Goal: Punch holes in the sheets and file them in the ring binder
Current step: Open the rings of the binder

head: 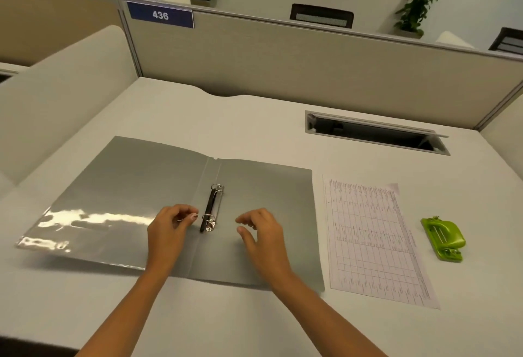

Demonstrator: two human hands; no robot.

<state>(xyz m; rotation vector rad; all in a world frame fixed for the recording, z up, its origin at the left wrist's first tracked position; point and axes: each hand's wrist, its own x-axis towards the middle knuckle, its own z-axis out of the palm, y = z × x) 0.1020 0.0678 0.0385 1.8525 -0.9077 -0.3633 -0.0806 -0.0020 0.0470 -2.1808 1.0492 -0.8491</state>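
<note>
A grey ring binder (pixel 135 186) lies open and flat on the white desk. Its two-ring metal mechanism (pixel 211 208) runs along the spine, rings closed. My left hand (pixel 169 229) hovers just left of the lower ring with curled fingers and holds nothing. My right hand (pixel 260 232) hovers over the right cover, fingers spread, a short way from the mechanism. To the right of the binder lies a printed sheet with a table (pixel 373 240). Further right stands a green hole punch (pixel 444 237).
A recessed cable slot (pixel 376 133) with an open lid sits at the back right of the desk (pixel 254 124). A beige partition (pixel 283 53) bearing a blue "436" sign (pixel 160 15) closes off the back. A clear pocket (pixel 70 229) lines the binder's left cover.
</note>
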